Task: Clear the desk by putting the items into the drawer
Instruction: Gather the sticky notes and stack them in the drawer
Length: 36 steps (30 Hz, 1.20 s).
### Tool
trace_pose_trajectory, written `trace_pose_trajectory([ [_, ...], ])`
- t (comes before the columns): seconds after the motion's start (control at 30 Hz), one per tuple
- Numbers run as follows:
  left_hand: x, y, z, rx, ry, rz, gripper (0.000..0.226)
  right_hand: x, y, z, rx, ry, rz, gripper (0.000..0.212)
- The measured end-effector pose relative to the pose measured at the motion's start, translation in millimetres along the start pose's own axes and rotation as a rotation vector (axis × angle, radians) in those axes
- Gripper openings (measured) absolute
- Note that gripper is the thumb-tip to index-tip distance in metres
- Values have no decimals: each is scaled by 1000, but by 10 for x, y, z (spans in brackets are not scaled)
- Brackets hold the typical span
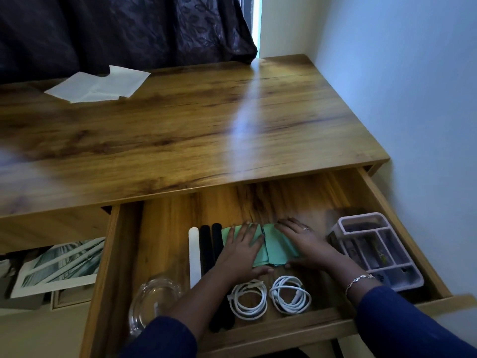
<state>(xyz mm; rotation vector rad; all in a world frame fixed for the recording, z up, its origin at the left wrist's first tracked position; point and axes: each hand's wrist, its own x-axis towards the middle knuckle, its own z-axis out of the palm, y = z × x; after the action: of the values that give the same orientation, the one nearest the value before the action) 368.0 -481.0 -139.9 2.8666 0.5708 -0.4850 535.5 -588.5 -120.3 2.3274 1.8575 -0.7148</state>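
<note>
Drawer [284, 328] stands open at the bottom of the frame. At its centre, left hand [240, 253] and right hand [308, 244] lie flat, fingers straight, on green folded sheets [273, 251]. White paper [100, 85] lies on the desk [180, 140], upper left.

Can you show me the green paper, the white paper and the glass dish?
green paper [276, 250]: head view, on the uncovered middle strip.
white paper [100, 86]: head view, on the middle of the sheet.
glass dish [152, 303]: head view, on the clear middle of the dish.
</note>
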Motion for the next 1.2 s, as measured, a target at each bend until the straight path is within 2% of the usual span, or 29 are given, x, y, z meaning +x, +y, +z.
trace_pose_trajectory([
  [0.1,-54,17,-27,-40,59,-32,88,-70,5,-37,28,34,1,91],
  [0.27,-361,122,-80,-187,237,-137,111,-313,-131,-142,71,206,-59,72],
  [0.33,-532,184,-78,-233,265,-199,122,-429,-229,-168,84,226,-81,65],
  [0.43,-756,288,-45,-294,279,-285,127,-591,-349,-153,109,246,-99,58],
  [0.57,-1028,492,-48,-390,322,-361,99,-819,-455,-74,131,231,-148,54],
  [0.73,-1170,668,-23,-394,408,-426,100,-1037,-481,42,123,220,-183,49],
  [0.8,-1191,704,9,-383,420,-412,102,-1088,-477,127,136,233,-176,49],
  [1.0,-1150,692,47,-355,554,-365,70,-1154,-507,208,25,474,-210,40],
  [1.13,-1038,608,22,-291,663,-333,56,-1057,-482,121,-12,502,-251,41],
  [1.2,-965,552,-30,-270,704,-292,59,-960,-445,53,-60,489,-291,48],
])
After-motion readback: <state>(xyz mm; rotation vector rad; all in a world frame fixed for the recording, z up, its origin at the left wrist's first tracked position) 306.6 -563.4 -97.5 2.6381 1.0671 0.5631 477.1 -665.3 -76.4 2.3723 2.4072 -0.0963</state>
